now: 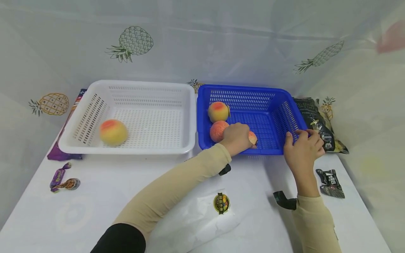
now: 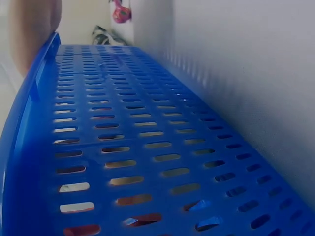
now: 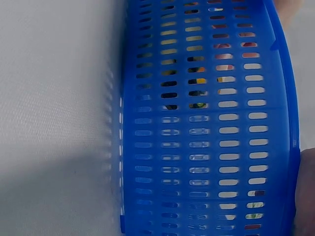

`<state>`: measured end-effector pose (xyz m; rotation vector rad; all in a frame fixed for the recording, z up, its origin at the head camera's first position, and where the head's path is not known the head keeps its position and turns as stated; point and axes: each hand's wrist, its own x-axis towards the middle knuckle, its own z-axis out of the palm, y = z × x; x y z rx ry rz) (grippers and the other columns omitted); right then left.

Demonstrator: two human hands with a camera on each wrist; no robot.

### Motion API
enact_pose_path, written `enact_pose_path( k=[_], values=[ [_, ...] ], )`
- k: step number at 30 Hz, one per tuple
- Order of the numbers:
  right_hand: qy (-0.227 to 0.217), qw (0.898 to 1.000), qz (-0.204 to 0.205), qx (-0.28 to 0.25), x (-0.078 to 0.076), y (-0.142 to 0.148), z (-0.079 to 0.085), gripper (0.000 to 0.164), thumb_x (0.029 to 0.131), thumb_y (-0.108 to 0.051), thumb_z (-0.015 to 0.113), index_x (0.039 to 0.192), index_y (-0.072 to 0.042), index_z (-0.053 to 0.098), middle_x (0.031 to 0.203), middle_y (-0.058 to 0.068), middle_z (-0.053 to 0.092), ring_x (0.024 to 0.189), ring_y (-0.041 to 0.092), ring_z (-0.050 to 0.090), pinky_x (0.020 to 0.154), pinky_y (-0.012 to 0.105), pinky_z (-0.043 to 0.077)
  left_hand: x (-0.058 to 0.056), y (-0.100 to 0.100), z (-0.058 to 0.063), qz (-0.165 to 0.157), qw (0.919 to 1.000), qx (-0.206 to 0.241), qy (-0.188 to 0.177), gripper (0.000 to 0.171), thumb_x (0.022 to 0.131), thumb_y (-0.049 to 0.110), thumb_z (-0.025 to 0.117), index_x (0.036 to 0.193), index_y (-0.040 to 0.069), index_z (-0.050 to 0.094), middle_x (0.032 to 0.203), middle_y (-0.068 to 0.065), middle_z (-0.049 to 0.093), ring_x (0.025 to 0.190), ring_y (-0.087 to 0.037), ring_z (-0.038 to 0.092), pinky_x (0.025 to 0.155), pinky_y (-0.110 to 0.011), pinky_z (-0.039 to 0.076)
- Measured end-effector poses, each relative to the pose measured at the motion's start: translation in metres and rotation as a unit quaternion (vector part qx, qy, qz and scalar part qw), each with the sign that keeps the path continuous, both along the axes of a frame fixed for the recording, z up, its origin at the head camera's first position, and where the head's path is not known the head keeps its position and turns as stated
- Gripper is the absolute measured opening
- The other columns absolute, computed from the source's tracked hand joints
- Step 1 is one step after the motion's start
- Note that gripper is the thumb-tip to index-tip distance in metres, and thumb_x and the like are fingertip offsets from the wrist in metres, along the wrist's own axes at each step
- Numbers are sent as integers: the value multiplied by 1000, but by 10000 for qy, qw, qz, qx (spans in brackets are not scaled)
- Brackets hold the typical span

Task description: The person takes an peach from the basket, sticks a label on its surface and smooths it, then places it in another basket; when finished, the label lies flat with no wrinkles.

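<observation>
My left hand (image 1: 237,137) reaches over the front rim of the blue basket (image 1: 253,88), its fingers curled round a reddish-orange fruit (image 1: 252,137) that shows only in part at the hand's right side. Close to that hand, inside the basket, lie a rough reddish fruit (image 1: 218,130) and a yellow-red peach (image 1: 218,111). My right hand (image 1: 302,151) holds the basket's front right corner, thumb and fingers at the rim. Both wrist views look along the basket's slotted outer wall (image 2: 123,118), and a bit of the right hand (image 3: 306,191) shows beside the rim.
A white basket (image 1: 152,151) with one peach (image 1: 113,132) stands left of the blue one. Wrapped candies (image 1: 59,176) lie at the left, a dark candy packet (image 1: 330,183) at the right. Snack bags (image 1: 316,123) lie beside the baskets. A clear plastic sheet with a round sticker (image 1: 221,203) lies in front.
</observation>
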<state>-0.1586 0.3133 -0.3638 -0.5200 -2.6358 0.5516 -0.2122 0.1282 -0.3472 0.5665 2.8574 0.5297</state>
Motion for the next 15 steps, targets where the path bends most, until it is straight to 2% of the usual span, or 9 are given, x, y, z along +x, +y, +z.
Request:
enact_pose_path(
  k=[6,12,15],
  values=[
    [-4,10000,21,-11,2,1,1,45,91,-35,40,110,5,49,128,23,27,119,40,16,88,57,7,3,2,4,-47,9993,-364,97,33,63,51,73,78,24,64,68,9,59,59,-8,55,40,-25,40],
    [-25,10000,8,-22,1,2,0,47,91,-37,41,111,4,48,128,22,26,119,39,16,88,57,8,2,0,10,-137,9974,-694,-168,43,66,52,70,100,26,64,87,7,64,76,-12,60,49,-27,45],
    [13,10000,41,-13,0,1,-1,46,91,-37,41,111,4,49,128,22,26,119,39,17,88,57,7,2,-7,16,-244,9976,-608,-202,42,67,50,70,99,24,63,85,7,62,76,-11,58,52,-27,45]
  ],
)
